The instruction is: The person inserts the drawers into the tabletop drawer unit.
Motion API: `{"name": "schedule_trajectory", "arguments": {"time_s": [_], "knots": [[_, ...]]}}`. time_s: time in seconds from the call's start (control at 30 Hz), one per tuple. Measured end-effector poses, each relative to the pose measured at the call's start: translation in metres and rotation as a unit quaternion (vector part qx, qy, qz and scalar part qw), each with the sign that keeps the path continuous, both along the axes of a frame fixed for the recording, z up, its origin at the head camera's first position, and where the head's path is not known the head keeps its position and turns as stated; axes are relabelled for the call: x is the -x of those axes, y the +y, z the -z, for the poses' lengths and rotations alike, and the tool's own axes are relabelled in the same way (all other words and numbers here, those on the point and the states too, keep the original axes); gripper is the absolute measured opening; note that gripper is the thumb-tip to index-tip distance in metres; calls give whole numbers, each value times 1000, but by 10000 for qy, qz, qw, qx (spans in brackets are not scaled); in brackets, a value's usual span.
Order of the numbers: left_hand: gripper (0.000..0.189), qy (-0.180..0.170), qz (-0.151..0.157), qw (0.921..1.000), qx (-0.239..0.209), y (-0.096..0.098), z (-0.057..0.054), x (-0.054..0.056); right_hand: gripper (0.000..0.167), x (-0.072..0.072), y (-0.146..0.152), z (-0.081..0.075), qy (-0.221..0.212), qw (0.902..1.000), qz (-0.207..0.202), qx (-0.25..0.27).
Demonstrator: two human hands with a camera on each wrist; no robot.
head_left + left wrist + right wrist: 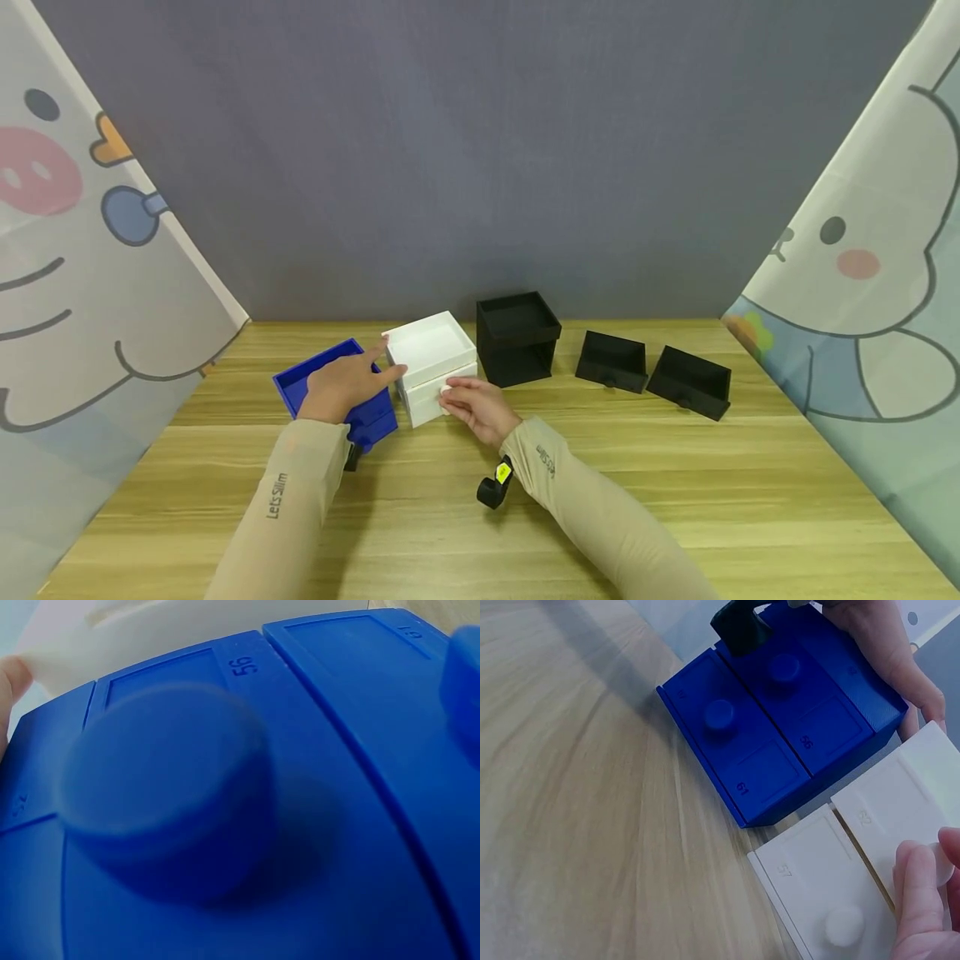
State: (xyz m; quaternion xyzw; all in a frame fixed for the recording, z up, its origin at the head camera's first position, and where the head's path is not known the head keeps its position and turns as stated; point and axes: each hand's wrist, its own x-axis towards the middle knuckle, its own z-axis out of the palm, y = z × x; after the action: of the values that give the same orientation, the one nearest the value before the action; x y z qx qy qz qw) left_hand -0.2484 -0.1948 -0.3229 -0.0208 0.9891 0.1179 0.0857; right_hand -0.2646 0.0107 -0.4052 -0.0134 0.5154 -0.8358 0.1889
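Observation:
My right hand (480, 408) pinches the round knob (943, 864) of the upper drawer (889, 806), marked 62, on a white two-drawer box (431, 342). Below it, the white drawer (810, 866) marked 57 has its own knob (844, 925) and sits in the box. My left hand (345, 383) reaches over a blue two-drawer box (311, 367), its thumb and index finger extended against the left edge of the white box. Close in the left wrist view are a blue knob (172, 787) and the number 56. Both blue drawer fronts look flush in the right wrist view.
Right of the white box stands a black box frame (517, 333) with an open front. Two loose black drawers (611, 362) lie farther right on the wooden table (465, 533). A grey wall (487, 167) rises behind; printed curtains (97, 250) flank both sides.

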Motion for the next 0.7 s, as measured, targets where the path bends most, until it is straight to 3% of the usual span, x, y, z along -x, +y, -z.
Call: {"name": "schedule_trajectory", "arguments": {"time_s": [0.43, 0.53, 0.7], "knots": [[84, -38, 3, 10000, 20, 5, 1, -2, 30, 2, 1, 1, -114, 9999, 39, -110], [85, -31, 59, 10000, 42, 5, 1, -1, 31, 4, 7, -1, -146, 9997, -210, -58], [87, -110, 111, 9998, 104, -2, -4, -1, 41, 7, 31, -7, -143, 9947, -989, -229]]}}
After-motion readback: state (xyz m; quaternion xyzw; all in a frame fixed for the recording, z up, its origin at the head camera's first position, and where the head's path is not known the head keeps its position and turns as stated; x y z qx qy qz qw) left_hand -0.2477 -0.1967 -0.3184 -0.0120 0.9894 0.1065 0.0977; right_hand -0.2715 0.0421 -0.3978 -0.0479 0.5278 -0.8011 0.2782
